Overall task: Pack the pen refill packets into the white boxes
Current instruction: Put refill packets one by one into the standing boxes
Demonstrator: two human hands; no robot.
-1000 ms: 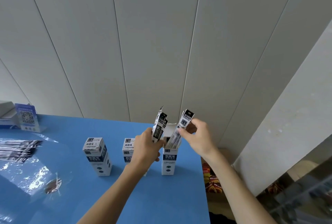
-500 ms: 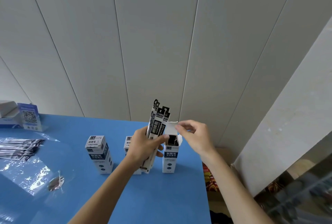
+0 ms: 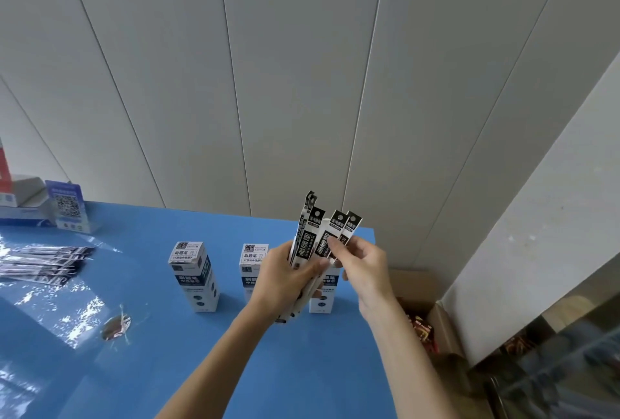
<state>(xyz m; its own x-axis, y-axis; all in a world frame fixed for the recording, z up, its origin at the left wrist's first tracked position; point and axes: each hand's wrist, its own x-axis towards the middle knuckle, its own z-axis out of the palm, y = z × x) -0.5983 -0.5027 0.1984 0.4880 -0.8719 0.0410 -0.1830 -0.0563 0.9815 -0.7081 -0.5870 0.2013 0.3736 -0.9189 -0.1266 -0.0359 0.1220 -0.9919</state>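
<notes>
Right hand [image 3: 364, 267] now off box [image 3: 323, 294], both hands gripping refill packets [image 3: 313, 240]

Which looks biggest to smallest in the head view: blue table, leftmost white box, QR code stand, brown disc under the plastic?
1. blue table
2. leftmost white box
3. QR code stand, close to the box and farther from the camera, so unsure
4. brown disc

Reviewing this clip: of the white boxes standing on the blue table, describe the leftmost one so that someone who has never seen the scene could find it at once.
Start at the blue table below the grey panelled wall. Three white boxes stand in a row near its far edge; take the leftmost white box, left of the left hand. Unlike its neighbours, it stands in full view, with neither hand nor packet covering it.
</notes>
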